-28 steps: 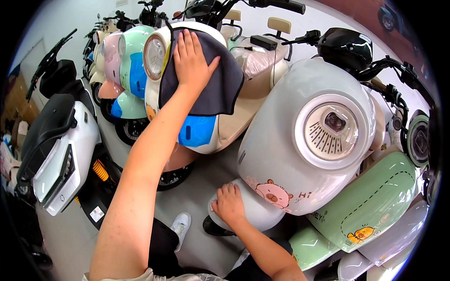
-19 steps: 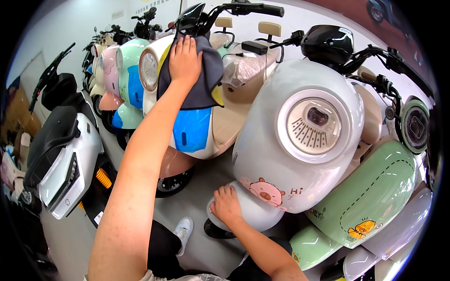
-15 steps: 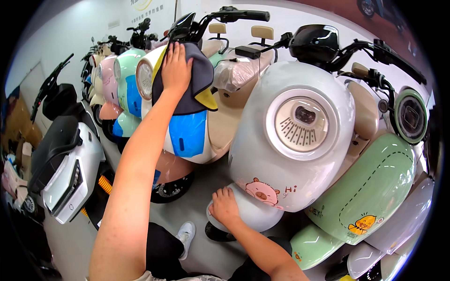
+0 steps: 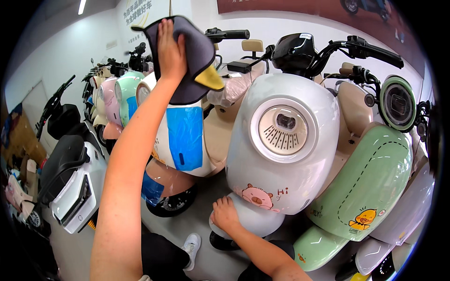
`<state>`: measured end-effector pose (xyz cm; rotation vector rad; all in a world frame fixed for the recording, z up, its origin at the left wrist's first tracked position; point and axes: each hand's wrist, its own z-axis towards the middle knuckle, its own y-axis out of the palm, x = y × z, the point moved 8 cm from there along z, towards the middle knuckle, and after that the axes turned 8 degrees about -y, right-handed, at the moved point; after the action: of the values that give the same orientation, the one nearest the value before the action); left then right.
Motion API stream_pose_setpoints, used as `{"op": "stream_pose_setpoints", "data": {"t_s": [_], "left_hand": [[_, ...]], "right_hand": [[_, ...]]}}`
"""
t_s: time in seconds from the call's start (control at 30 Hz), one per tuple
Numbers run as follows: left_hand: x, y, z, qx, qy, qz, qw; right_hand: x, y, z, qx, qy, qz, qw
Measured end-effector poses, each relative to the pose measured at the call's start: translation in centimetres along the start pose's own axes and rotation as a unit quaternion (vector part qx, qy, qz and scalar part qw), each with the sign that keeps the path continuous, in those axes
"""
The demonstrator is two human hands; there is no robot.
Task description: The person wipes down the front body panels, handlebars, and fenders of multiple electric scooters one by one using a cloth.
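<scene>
My left hand [image 4: 171,55] lies along a dark grey cloth [image 4: 196,60] with black edging and a yellow corner, fingers close together, carrying it at the handlebar end of a scooter. The cloth hides that scooter's head and mirror. Below it, blue film [image 4: 184,136] covers part of the same scooter's white front panel. My right hand [image 4: 225,214] rests on the front fender [image 4: 258,219] of a pale grey scooter [image 4: 290,180], fingers spread over its curve. A pink cartoon animal and a round light cover [image 4: 283,131] mark this scooter's front.
To the right stands a green scooter [image 4: 370,173] with a duck sticker, then a lilac one [image 4: 403,220]. A white and black scooter [image 4: 77,187] is on the left. More scooters line the back left. Black handlebars [image 4: 375,51] jut out at the upper right.
My left hand and the cloth have moved up, off the front panel toward the handlebar. More of the blue film shows. My right hand stays on the fender; the view has shifted slightly.
</scene>
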<state>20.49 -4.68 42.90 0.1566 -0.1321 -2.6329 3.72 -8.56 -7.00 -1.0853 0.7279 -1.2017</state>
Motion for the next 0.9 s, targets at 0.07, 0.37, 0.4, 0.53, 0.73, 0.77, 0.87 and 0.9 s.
{"op": "stream_pose_setpoints", "data": {"t_s": [0.07, 0.37, 0.4, 0.53, 0.73, 0.77, 0.87, 0.9], "left_hand": [[1.7, 2.6, 1.8, -0.028, -0.035, -0.091, 0.995], [2.3, 12.9, 1.0, -0.212, -0.148, -0.062, 0.964], [1.9, 13.2, 0.8, -0.219, -0.154, -0.059, 0.962], [3.3, 12.9, 1.0, -0.236, -0.097, -0.098, 0.962], [2.8, 13.2, 1.1, -0.214, -0.074, -0.062, 0.972], [2.7, 13.2, 1.1, -0.209, -0.074, -0.059, 0.973], [2.8, 12.7, 0.9, -0.174, -0.044, -0.055, 0.982], [2.7, 12.7, 0.8, -0.174, -0.044, -0.056, 0.982]], "right_hand": [[0.1, 0.1, 0.0, -0.033, 0.005, 0.008, 0.999], [-0.1, -0.2, -0.1, -0.013, -0.004, 0.021, 1.000], [-0.3, 0.0, 0.0, -0.016, -0.009, 0.023, 1.000], [0.0, 0.4, -0.1, -0.042, -0.006, 0.035, 0.999], [-0.1, 0.1, -0.2, -0.035, -0.012, 0.037, 0.999], [-0.1, 0.0, -0.2, -0.033, -0.014, 0.038, 0.999], [-0.1, -0.1, -0.2, -0.028, -0.016, 0.033, 0.999], [-0.1, -0.1, -0.2, -0.028, -0.015, 0.033, 0.999]]}}
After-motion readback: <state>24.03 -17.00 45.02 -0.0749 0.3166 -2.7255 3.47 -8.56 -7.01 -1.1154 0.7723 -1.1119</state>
